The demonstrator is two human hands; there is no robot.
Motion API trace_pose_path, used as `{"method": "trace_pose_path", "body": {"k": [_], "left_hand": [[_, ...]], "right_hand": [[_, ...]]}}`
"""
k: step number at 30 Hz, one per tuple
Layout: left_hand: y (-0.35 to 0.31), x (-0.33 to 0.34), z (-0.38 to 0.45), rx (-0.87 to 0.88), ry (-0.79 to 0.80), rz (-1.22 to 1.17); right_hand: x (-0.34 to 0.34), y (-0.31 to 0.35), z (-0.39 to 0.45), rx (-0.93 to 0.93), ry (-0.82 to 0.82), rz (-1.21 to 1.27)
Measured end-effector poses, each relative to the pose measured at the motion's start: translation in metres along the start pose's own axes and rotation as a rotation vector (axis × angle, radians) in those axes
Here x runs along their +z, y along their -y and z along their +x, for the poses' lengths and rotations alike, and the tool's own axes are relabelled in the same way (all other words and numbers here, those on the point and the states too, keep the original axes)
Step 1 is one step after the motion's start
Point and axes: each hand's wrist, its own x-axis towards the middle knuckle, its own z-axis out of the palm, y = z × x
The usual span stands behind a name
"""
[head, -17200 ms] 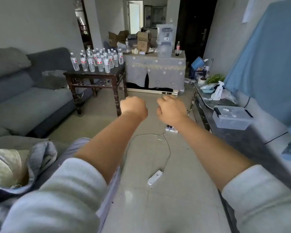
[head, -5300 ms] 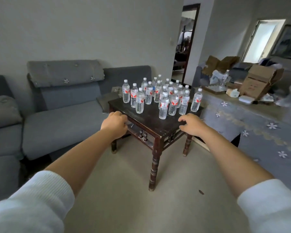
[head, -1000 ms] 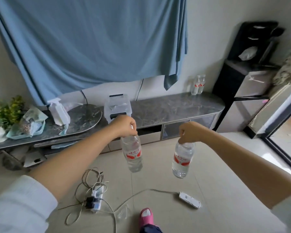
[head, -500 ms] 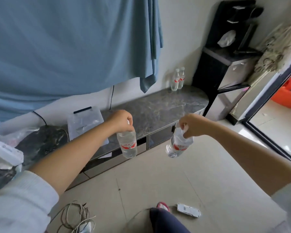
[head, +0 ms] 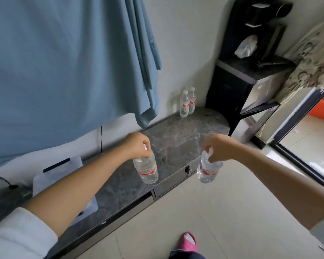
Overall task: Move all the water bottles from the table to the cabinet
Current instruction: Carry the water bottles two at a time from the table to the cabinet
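Your left hand [head: 137, 146] grips a water bottle [head: 147, 169] by its hidden cap, above the marble cabinet top [head: 178, 135]; your right hand [head: 216, 149] pinches another bottle [head: 208, 170] just off its near edge. Two bottles [head: 187, 103] stand far by the wall. A blue curtain [head: 67, 58] hangs left.

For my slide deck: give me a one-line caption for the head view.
Each hand, left and right, carries a water bottle by its neck toward the cabinet, where two bottles already stand.
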Motion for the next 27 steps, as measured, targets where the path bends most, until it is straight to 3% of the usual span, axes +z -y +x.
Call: {"method": "trace_pose_path", "body": {"k": [12,27], "left_hand": [[-0.032,-0.009,0.2,0.017,0.037,-0.021],[-0.05,0.001,0.361,0.024,0.13,-0.123]], "right_hand": [[-0.023,-0.088,0.151,0.084,0.025,0.076],[-0.066,-0.158,0.286,0.188,0.111,0.055]]}}
